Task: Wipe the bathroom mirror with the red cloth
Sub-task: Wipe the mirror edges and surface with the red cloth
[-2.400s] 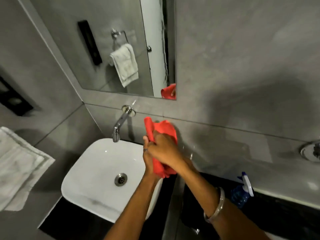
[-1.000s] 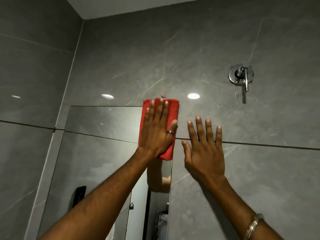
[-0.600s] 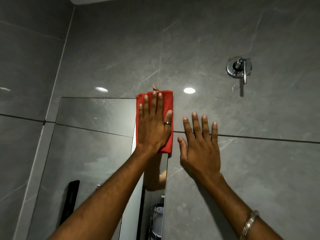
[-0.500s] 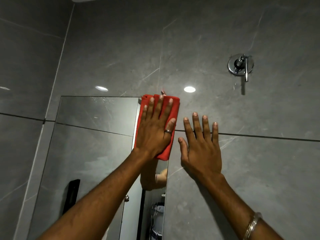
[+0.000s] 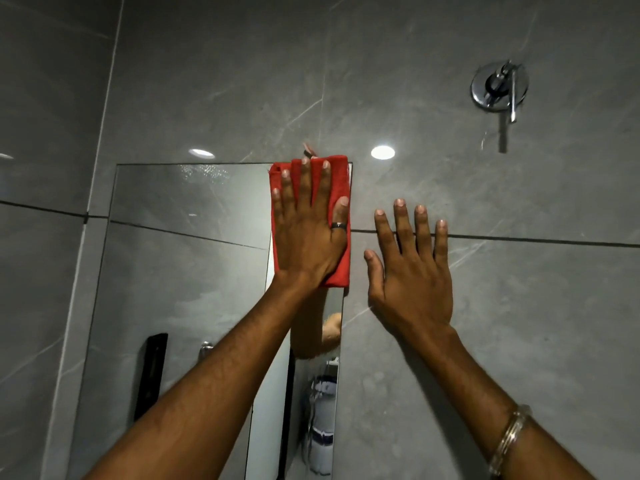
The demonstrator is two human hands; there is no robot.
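Left hand [image 5: 308, 233] flat, fingers spread, palm pressing the red cloth [image 5: 341, 188] against the top right corner of the mirror [image 5: 180, 265]. Not clenched on the cloth, just pinning it to the glass. Cloth folded into an upright rectangle, its top edge level with the mirror's top edge, its right edge along the mirror's right edge, its lower corner showing below the heel of the palm. Dark ring [image 5: 338, 225] on the thumb.

Right hand [image 5: 410, 271] open and empty, fingers spread, laid flat on the grey tiled wall [image 5: 519, 323] just right of the mirror. Hands side by side, near but not touching. Metal bangle [image 5: 509, 441] on the right wrist.

Mirror tall and narrow, frameless, set on the wall to the left. Small droplets or specks near its upper edge, left of the cloth. In the reflection: grey tiles, a black vertical fitting [image 5: 151, 375] low on the left, part of the raised arm below the cloth, a blurred white and blue object lower down.

Chrome wall valve [image 5: 499, 85] with a lever hanging down, upper right, well apart from both hands. Two bright ceiling-light reflections on the tiles, one above the mirror's top edge, one right of the cloth. Dark grout line running across the wall under the right fingers.
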